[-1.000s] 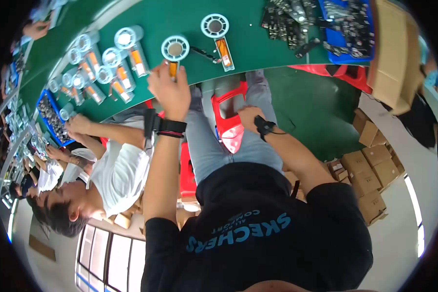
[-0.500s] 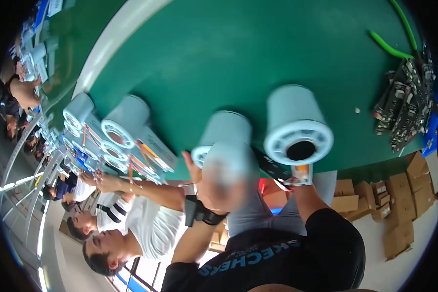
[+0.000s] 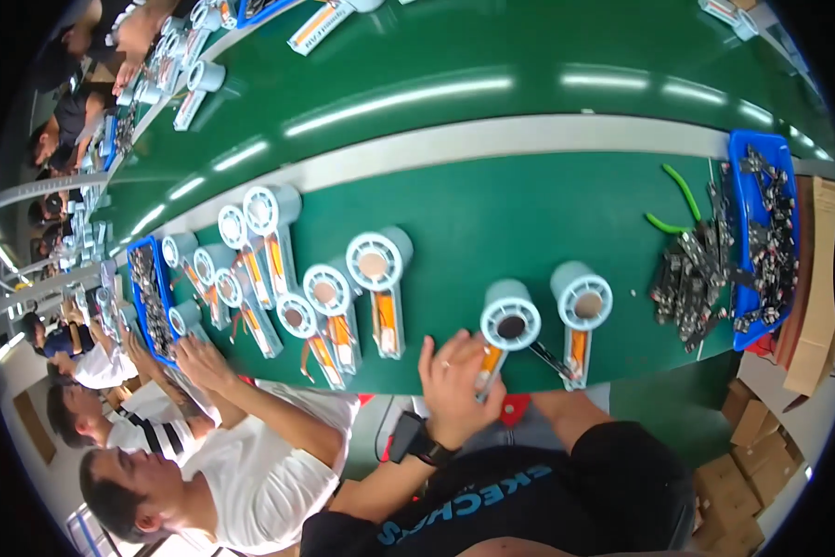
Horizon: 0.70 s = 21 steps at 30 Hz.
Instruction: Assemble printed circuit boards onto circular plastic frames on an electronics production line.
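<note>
My left hand [image 3: 456, 385] is closed round the open handle of a pale blue handheld fan housing [image 3: 510, 304], thumb on one side and fingers on the other. The round head of this housing has a dark centre. Between it and a second fan housing [image 3: 580, 277] on the right lies a narrow black strip [image 3: 551, 360], slanting. My right forearm [image 3: 570, 418] reaches up to the table edge below that second housing; the fingers of my right hand are hidden. An orange part shows inside the second housing's handle.
More fan housings [image 3: 373, 255] lie on the green table [image 3: 491, 204] to the left. At right are green-handled pliers [image 3: 685, 193], a pile of black circuit boards [image 3: 696, 288] and a blue tray [image 3: 738, 306]. A co-worker [image 3: 278, 446] sits at left. Cardboard boxes [image 3: 742, 483] stand on the floor.
The view has tilted up and widened, bringing the far table and the blue trays into sight. My left hand stays with the fan housing, whose handle and dark centre now show clearly.
</note>
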{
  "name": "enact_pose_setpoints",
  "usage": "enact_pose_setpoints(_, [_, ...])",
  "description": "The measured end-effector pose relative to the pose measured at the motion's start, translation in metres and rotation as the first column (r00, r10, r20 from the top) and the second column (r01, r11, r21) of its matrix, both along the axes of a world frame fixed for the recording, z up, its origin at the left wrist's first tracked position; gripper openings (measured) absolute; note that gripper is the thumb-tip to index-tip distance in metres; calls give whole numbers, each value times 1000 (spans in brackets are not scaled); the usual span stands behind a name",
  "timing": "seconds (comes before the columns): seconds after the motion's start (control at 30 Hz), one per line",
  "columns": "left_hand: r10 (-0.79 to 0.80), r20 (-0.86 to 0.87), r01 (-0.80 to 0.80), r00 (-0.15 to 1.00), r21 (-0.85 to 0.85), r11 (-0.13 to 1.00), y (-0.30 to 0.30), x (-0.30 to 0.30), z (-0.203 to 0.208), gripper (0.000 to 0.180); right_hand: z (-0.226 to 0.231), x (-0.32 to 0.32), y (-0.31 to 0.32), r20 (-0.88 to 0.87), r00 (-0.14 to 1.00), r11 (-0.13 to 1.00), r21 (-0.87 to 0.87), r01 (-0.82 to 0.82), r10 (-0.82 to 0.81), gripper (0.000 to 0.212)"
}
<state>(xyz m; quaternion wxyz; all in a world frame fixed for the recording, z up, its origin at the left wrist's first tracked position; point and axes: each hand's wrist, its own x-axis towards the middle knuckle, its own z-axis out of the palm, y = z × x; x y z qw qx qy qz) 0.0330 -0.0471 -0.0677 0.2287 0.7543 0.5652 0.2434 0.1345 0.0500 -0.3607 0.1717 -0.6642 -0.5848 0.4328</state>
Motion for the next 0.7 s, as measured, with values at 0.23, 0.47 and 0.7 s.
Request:
enact_pose_setpoints(0.23, [59,-18,-56,998,119,991,-10,12,-6,56,38,54,-32,32,990,990,-12,-141,141,35])
enact_pose_setpoints(0.47, [70,-41,-59,997,217,974,-43,15,-14,60,38,59,-170,-4,993,965,-235,-117,119,39])
enact_pose_setpoints(0.7, [115,-43,-89,992,385,919,-35,18,-38,59,-23,27,-270,246,807,797,-463,-389,537,32])
